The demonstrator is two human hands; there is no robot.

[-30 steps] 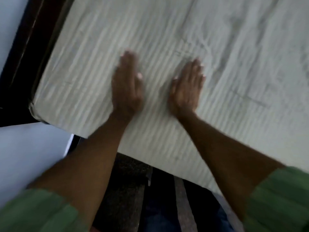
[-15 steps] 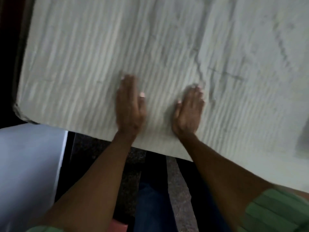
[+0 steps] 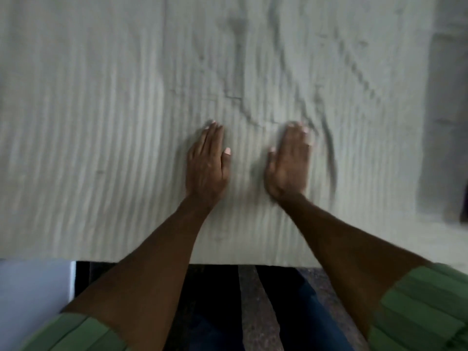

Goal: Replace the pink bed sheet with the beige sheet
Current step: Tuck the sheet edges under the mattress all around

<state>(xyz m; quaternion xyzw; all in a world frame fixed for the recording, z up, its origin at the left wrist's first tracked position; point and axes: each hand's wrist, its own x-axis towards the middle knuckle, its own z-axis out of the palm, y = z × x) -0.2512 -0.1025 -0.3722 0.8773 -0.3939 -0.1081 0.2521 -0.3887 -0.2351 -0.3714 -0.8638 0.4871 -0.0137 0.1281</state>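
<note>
A: What is at the far left?

B: A pale wall [image 3: 30, 300] at the lower left corner, beside a dark strip of floor [image 3: 249, 307]. Above both, the sheet [image 3: 101, 122] covers the bed and fills most of the view. It is beige with fine ribbed stripes, and its near edge runs straight across just above the floor.

A: And the hands?

B: The left hand [image 3: 206, 168] lies flat on the sheet near the middle, palm down, fingers straight and together, thumb out to the right. It grips nothing; it only presses the cloth.

A: The right one?

B: The right hand [image 3: 288, 164] lies just beside it, apart from it, also flat and palm down with straight fingers, holding nothing. It is slightly blurred.

A: Anything further right?

B: Creases [image 3: 329, 158] run up the sheet from the right hand's fingertips, and one dark fold lies just to its right. At the right edge the sheet drops off in shadow. Green sleeves [image 3: 428, 312] show at both lower corners.
</note>
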